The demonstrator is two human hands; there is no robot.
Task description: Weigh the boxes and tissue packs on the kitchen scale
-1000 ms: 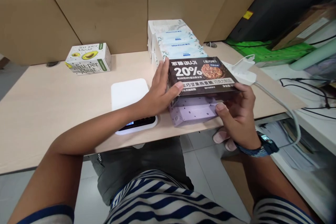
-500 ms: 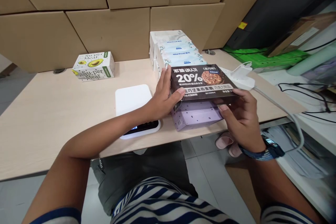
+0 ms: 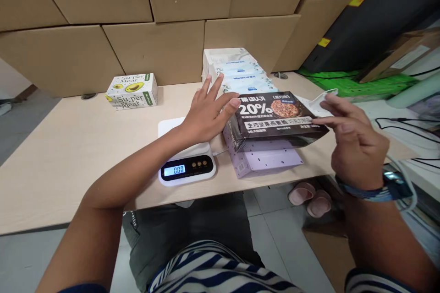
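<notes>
A black snack box marked "20%" rests on top of a lilac speckled box near the table's front edge. My left hand is open at the black box's left side, thumb by its top corner and fingers spread. Off the right end of the box is my right hand, its index finger stretched toward the box's edge and the other fingers partly curled; it grips nothing. Under my left forearm a white scale shows zeros on its lit display.
A white avocado-print box stands at the back left. Tissue packs are stacked behind the black box. Cardboard cartons wall off the back. A white power strip and cable lie at right, near a green crate.
The black box has been let go and now sits on the lilac box. My right hand has drawn away to the right. My left fingers have spread, and the scale's display has come into view.
</notes>
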